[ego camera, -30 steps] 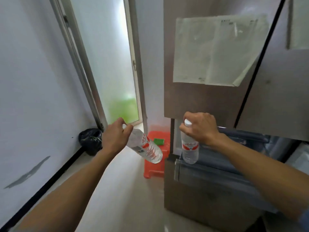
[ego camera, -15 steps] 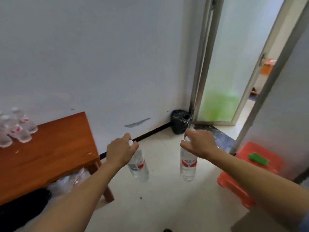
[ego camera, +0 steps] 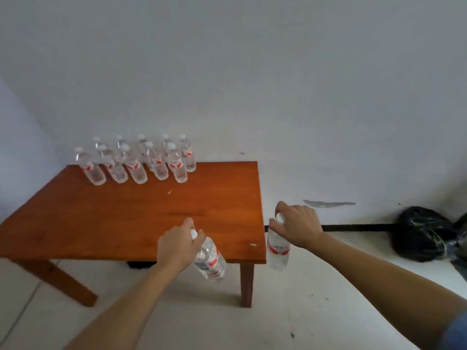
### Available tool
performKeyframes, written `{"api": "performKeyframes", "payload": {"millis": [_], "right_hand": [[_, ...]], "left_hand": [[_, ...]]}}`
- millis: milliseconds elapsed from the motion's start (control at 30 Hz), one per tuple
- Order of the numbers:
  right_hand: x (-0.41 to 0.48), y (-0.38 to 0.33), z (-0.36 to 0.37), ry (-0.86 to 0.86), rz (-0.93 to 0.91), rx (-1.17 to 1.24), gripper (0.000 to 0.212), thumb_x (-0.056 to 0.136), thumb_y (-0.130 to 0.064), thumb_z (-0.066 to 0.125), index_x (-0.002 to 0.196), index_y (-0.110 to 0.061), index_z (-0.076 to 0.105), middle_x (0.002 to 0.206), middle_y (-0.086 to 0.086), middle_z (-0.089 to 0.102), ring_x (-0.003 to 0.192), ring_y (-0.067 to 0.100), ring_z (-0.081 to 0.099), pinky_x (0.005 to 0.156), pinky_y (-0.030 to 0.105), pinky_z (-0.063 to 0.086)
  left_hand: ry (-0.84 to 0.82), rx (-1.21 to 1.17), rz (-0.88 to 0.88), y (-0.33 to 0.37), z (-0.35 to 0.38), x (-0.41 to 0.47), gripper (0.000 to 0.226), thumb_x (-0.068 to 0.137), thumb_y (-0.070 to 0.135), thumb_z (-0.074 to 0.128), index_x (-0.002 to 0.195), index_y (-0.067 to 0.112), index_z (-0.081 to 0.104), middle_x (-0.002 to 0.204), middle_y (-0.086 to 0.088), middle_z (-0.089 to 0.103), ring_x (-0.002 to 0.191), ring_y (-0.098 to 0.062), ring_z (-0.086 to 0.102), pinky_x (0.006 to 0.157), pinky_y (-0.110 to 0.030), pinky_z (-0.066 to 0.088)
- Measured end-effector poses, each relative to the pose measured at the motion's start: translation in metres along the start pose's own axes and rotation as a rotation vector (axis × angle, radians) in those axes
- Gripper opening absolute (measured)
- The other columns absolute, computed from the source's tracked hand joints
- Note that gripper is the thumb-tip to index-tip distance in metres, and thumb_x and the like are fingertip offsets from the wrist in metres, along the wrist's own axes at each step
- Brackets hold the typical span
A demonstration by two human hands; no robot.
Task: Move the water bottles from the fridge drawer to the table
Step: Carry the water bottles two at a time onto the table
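Observation:
My left hand (ego camera: 178, 245) grips a clear water bottle (ego camera: 210, 260) by its white cap; the bottle hangs tilted over the near right edge of the brown wooden table (ego camera: 126, 218). My right hand (ego camera: 297, 227) holds a second water bottle (ego camera: 278, 251) by the neck, hanging upright just past the table's right edge, above the floor. Several water bottles (ego camera: 141, 160) with red-and-white labels stand in two rows at the table's far side, near the wall. The fridge drawer is out of sight.
A white wall runs behind the table. A black bag (ego camera: 424, 234) lies on the floor at the right by the dark skirting strip (ego camera: 353, 227). Pale floor tiles spread below my arms. The table's near right leg (ego camera: 246, 284) stands between my forearms.
The view has swung left from the fridge and doorway to the table. Both hands have carried their bottles along and now hang at the table's near right corner.

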State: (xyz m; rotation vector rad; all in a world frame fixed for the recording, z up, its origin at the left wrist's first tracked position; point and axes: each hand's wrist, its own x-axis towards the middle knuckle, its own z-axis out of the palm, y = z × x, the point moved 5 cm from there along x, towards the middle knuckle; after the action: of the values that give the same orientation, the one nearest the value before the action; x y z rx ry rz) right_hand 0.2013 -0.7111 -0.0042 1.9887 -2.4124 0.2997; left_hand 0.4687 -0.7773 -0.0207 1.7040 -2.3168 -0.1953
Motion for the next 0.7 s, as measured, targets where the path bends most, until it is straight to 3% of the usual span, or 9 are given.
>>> {"api": "performKeyframes", "payload": {"millis": [167, 300, 467, 567, 700], "right_hand": [[0.088, -0.081, 0.031, -0.014, -0.106, 0.002, 0.038, 0.091, -0.057, 0.044, 0.105, -0.022, 0.052, 0.078, -0.006, 0.059, 0.064, 0.011, 0.054, 0.056, 0.023, 0.037], [0.142, -0.144, 0.064, -0.014, -0.099, 0.0, 0.038, 0.091, -0.058, 0.044, 0.104, -0.022, 0.053, 0.072, -0.008, 0.054, 0.059, 0.006, 0.052, 0.048, 0.019, 0.034], [0.202, -0.215, 0.099, -0.053, -0.046, 0.043, 0.038, 0.092, -0.057, 0.046, 0.105, -0.022, 0.053, 0.074, -0.009, 0.059, 0.061, 0.006, 0.057, 0.052, 0.02, 0.048], [0.232, -0.248, 0.113, -0.057, -0.003, 0.105, 0.038, 0.09, -0.057, 0.049, 0.104, -0.022, 0.054, 0.078, -0.008, 0.062, 0.064, 0.007, 0.06, 0.054, 0.022, 0.052], [0.274, -0.283, 0.122, -0.047, 0.009, 0.151, 0.033, 0.09, -0.053, 0.053, 0.102, -0.022, 0.052, 0.079, -0.009, 0.057, 0.064, 0.007, 0.056, 0.048, 0.015, 0.036]], "left_hand": [[0.011, 0.012, -0.121, -0.097, -0.011, 0.043, 0.023, 0.095, 0.045, 0.044, 0.087, 0.024, 0.046, 0.07, 0.007, 0.058, 0.063, -0.011, 0.056, 0.057, -0.027, 0.042], [-0.017, 0.045, -0.111, -0.169, -0.014, 0.091, 0.025, 0.094, 0.047, 0.045, 0.087, 0.023, 0.051, 0.07, 0.008, 0.059, 0.063, -0.009, 0.058, 0.058, -0.024, 0.046], [-0.007, 0.029, -0.079, -0.248, -0.039, 0.156, 0.025, 0.094, 0.048, 0.046, 0.092, 0.023, 0.051, 0.076, 0.008, 0.061, 0.068, -0.009, 0.06, 0.064, -0.026, 0.052], [0.011, 0.014, -0.097, -0.287, -0.054, 0.191, 0.023, 0.094, 0.048, 0.049, 0.09, 0.024, 0.048, 0.077, 0.009, 0.061, 0.068, -0.007, 0.058, 0.06, -0.023, 0.048], [0.054, -0.045, -0.118, -0.332, -0.06, 0.237, 0.023, 0.092, 0.047, 0.054, 0.087, 0.025, 0.048, 0.076, 0.009, 0.061, 0.069, -0.009, 0.06, 0.061, -0.024, 0.048]]}}
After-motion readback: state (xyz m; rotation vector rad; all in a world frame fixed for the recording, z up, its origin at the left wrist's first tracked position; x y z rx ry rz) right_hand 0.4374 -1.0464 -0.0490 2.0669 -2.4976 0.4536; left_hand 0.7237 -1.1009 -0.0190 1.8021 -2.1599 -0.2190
